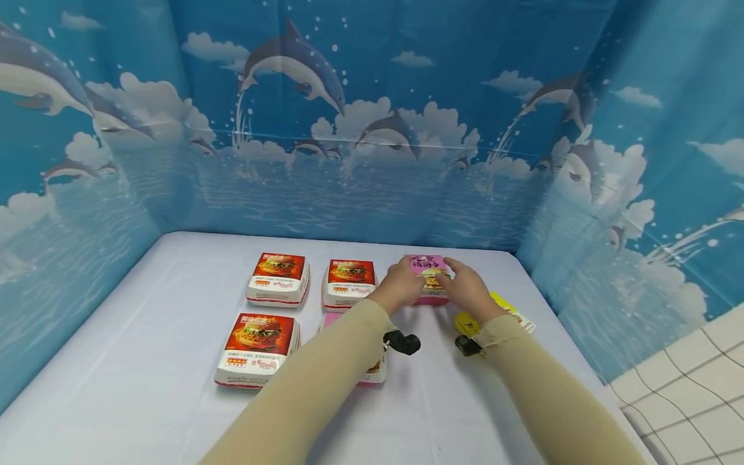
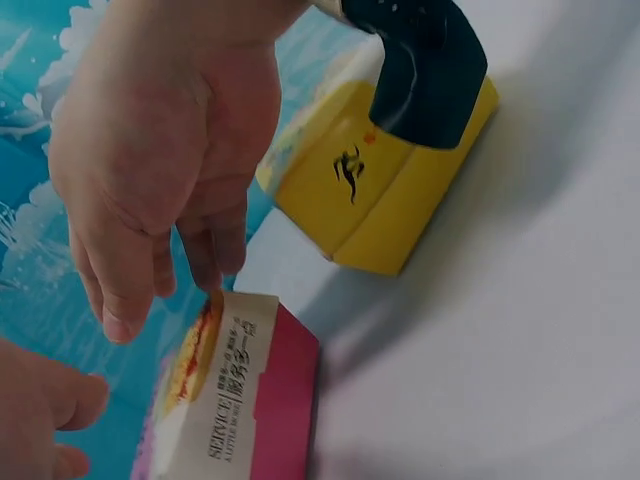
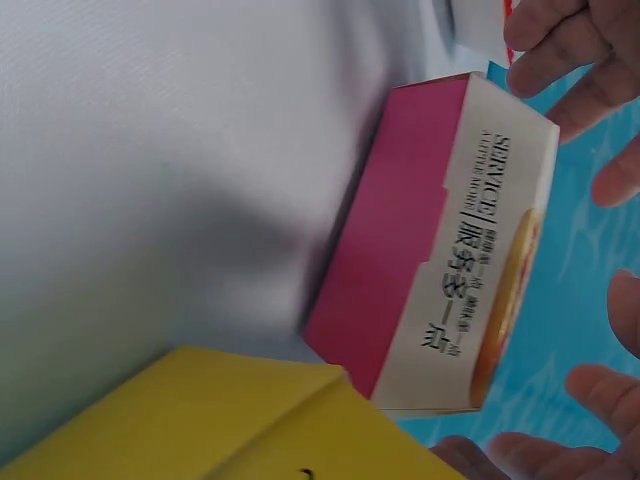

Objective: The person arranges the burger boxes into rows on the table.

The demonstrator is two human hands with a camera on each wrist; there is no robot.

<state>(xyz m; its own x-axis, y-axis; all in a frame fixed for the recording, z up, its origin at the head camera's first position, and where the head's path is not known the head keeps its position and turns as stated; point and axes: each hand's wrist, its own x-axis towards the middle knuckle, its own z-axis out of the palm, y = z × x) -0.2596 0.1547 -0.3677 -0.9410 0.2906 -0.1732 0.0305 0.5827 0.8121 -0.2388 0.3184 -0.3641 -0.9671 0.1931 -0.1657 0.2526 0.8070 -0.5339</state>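
Observation:
A pink and white burger box point(image 1: 430, 263) sits on the white table toward the back right, burger picture on top. My left hand point(image 1: 402, 285) is at its left side and my right hand point(image 1: 469, 292) at its right, both with fingers spread loosely about its upper edges. In the right wrist view the box point(image 3: 430, 250) stands flat on the table, with left fingertips point(image 3: 560, 110) right at its top corner. A yellow burger box point(image 2: 370, 180) lies beside it, partly hidden under my right wrist in the head view.
Several red and white burger boxes point(image 1: 256, 345) stand on the left and middle of the table point(image 1: 145, 361). A second pink box point(image 1: 374, 373) is mostly covered by my left forearm. Dolphin-print curtains point(image 1: 349, 194) enclose the back and sides.

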